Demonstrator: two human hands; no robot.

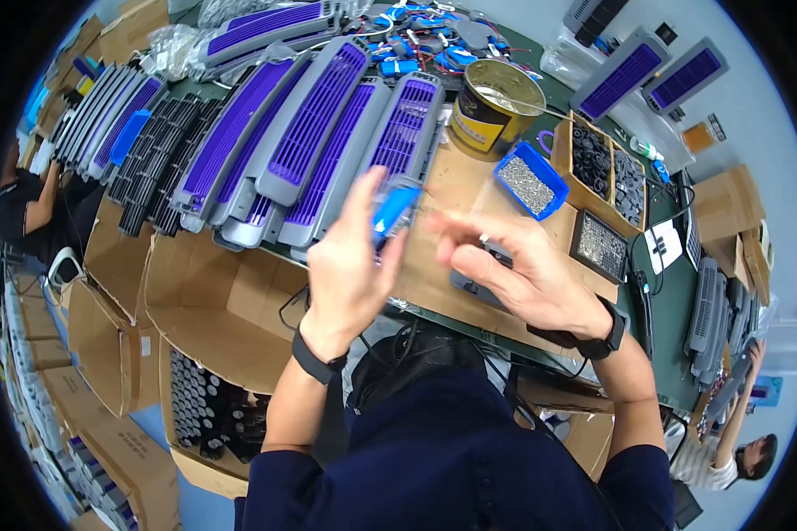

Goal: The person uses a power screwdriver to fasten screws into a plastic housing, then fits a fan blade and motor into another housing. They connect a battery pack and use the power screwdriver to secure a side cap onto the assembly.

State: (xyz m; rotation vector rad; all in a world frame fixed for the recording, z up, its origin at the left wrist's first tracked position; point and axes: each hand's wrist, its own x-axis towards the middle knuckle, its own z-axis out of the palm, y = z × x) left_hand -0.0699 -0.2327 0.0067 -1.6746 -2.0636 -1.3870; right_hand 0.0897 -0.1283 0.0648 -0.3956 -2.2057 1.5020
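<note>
My left hand (350, 265) is raised over the near edge of the bench and grips a small blue plastic part (391, 212) between thumb and fingers. My right hand (514, 265) is beside it, blurred, fingers spread toward the blue part with nothing clearly in it. Under the right hand lies a dark grey piece (463, 285) on the cardboard sheet (456, 190). A row of grey housings with purple grilles (319, 142) leans just beyond my left hand.
A round tin can (496, 106), a blue tray of small screws (530, 181), a wooden box of black parts (607, 173) and a black tray (600, 246) stand at the right. Open cardboard boxes (204, 301) sit at the lower left. Other people work at both sides.
</note>
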